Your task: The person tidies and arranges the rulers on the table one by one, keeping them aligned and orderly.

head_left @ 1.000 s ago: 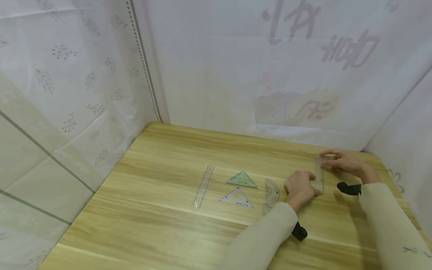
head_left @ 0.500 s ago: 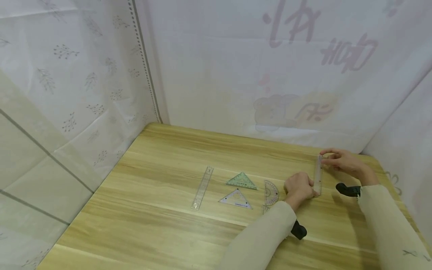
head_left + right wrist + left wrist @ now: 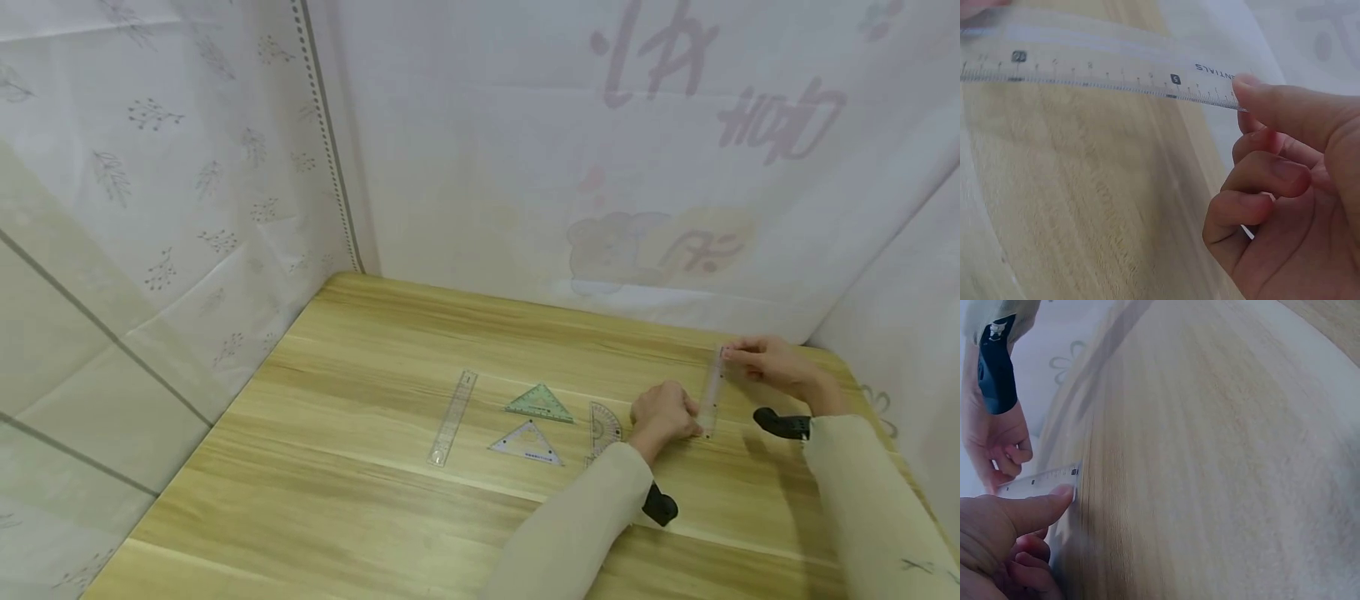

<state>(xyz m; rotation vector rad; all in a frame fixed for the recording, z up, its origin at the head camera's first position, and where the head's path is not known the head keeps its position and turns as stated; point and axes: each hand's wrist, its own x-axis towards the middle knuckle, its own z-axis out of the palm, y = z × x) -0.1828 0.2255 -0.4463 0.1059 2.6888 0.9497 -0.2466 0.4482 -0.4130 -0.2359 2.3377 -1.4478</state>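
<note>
A clear plastic ruler [image 3: 714, 392] is held between both hands at the right side of the table. My left hand [image 3: 663, 412] pinches its near end, the thumb lying flat on top of the ruler in the left wrist view. The far end is pinched between thumb and index finger of my right hand [image 3: 776, 367]; its other fingers curl loosely below, as the right wrist view shows. In that view the ruler [image 3: 1097, 62] shows its centimetre scale and part of a printed word. Just left of my left hand lies a clear protractor [image 3: 603, 427], partly covered by the left sleeve.
On the wooden table [image 3: 300, 500] lie another clear ruler [image 3: 452, 418], a green set square [image 3: 540, 403] and a clear set square [image 3: 527, 442]. Black wrist mounts [image 3: 780, 423] stick out from both sleeves. White printed cloth [image 3: 480, 167] hangs behind the table.
The ruler has tilted, its far end swinging right with my right hand. The right fingers have closed nearer together on that end. The left hand has stayed almost in place.
</note>
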